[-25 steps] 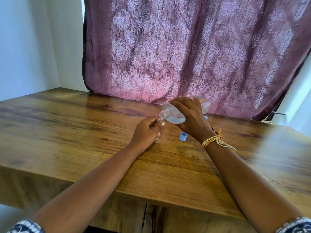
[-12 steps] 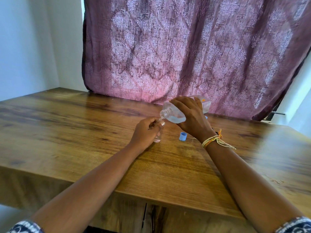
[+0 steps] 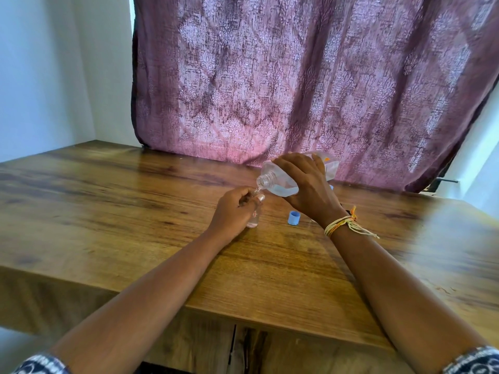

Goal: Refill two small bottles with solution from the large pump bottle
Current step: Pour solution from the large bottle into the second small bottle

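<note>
My right hand grips the large clear bottle, which is tipped on its side with its open, uncapped neck pointing left and down. Clear liquid lies in its lower half. A thin stream runs from the neck to the mouth of a small clear bottle that stands on the wooden table. My left hand is curled round that small bottle and hides most of it. A blue cap lies on the table between my two hands. A second small bottle is not visible.
A purple patterned curtain hangs close behind the table's far edge. Something small and blue peeks out behind my right hand. The table's front edge runs below my forearms.
Almost nothing has moved. The large bottle stays tipped over the small one, with both hands in the same places.
</note>
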A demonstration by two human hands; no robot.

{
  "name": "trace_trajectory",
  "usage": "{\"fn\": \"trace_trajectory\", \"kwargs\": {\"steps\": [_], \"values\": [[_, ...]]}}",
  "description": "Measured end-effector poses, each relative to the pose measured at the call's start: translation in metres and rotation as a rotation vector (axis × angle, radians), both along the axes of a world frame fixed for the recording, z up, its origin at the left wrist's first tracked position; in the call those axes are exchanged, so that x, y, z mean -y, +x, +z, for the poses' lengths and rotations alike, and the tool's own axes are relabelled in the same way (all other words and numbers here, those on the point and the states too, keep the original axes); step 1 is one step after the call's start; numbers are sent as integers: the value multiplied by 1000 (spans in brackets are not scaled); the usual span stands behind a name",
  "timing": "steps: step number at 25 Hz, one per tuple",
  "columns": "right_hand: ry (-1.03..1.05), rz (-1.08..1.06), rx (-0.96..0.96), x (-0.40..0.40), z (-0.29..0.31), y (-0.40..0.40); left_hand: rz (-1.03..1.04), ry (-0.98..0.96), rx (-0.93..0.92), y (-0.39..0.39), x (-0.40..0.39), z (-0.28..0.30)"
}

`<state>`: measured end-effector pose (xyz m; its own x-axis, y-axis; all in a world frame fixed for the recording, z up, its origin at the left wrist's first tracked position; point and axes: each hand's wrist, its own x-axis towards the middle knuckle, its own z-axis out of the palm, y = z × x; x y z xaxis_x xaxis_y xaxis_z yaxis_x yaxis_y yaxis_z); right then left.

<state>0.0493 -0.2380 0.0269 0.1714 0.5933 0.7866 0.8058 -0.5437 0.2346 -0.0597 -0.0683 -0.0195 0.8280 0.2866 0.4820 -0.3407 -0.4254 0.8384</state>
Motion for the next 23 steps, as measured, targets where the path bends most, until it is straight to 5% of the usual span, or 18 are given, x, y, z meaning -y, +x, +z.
{"fn": "trace_trajectory", "kwargs": {"steps": [23], "values": [[-1,1,-15,0,1,-3,-25,-13,0,-7,3,5]]}}
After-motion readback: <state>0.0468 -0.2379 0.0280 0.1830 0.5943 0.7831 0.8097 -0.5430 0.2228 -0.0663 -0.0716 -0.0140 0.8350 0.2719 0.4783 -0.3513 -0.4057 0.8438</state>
